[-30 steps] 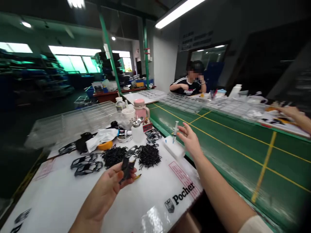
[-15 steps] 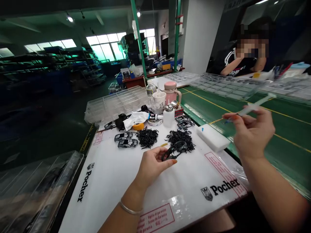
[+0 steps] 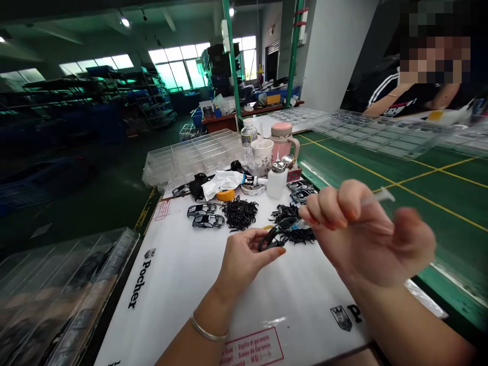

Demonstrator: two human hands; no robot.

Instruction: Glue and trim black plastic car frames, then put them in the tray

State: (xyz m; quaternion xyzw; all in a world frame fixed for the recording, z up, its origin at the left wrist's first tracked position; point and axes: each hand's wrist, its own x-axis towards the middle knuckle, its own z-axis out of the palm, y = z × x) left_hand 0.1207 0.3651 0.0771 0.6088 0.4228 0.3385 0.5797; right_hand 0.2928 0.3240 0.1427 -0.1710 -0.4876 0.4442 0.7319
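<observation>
My left hand [image 3: 242, 256] pinches a small black car-body frame [image 3: 269, 239] between thumb and fingers, just above the white board [image 3: 183, 284]. My right hand [image 3: 360, 231] is closed around a clear syringe [image 3: 383, 196]. Its plunger end sticks out beyond my fingers, and its blue tip points at the frame; whether the tip touches it I cannot tell. Behind the frame lies a pile of thin black curved parts [image 3: 301, 236], partly covered by my right hand. A second black pile [image 3: 240, 213] sits to its left, beside two more car frames [image 3: 208, 221].
A white bottle with a metal cap [image 3: 276, 184], a pink mug [image 3: 281, 140], a paper cup [image 3: 262, 155] and yellow tape [image 3: 225, 195] crowd the board's far end. Clear divided trays [image 3: 198, 155] stand behind. A co-worker [image 3: 392, 101] sits across the green table [image 3: 358, 168].
My right hand has swung left and inward, bringing the syringe tip near the car frame. My left hand still holds the frame. The view has shifted slightly right.
</observation>
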